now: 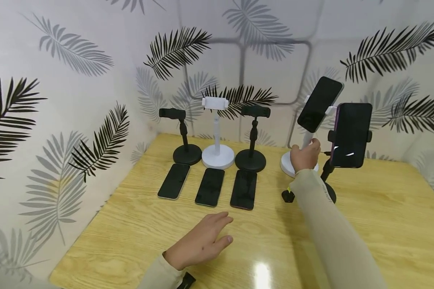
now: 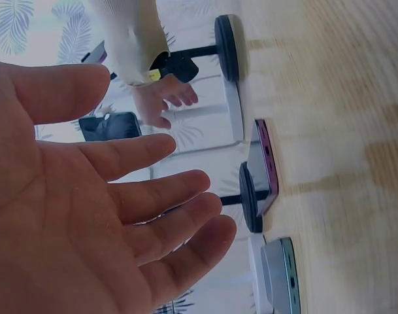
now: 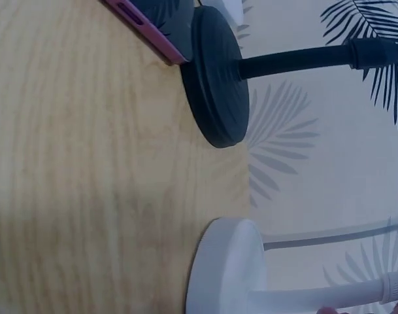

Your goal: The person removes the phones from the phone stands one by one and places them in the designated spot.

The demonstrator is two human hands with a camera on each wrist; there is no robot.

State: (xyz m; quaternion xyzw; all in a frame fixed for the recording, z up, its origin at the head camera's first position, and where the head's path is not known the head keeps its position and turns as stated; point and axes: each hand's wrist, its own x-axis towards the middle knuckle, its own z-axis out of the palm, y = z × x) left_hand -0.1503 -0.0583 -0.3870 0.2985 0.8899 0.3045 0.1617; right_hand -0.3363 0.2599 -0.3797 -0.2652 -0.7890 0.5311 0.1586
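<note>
White round-based phone stand (image 1: 286, 163) clamped in the fingers of your right hand (image 1: 305, 155) (left hand (image 1: 201, 244) free, fingers apart), you have two black-screened phones (image 1: 320, 105) mounted, three others (image 1: 209, 187), seemingly remaining, flat on the yellow wooden worktop (image 1: 130, 233).

A wooden table (image 1: 264, 233) is seen across the lower frame; three phones (image 1: 209, 187) are laid at centre, and three black stands (image 1: 250, 161) and two white stands (image 1: 218, 156) are ranged centre to right.
</note>
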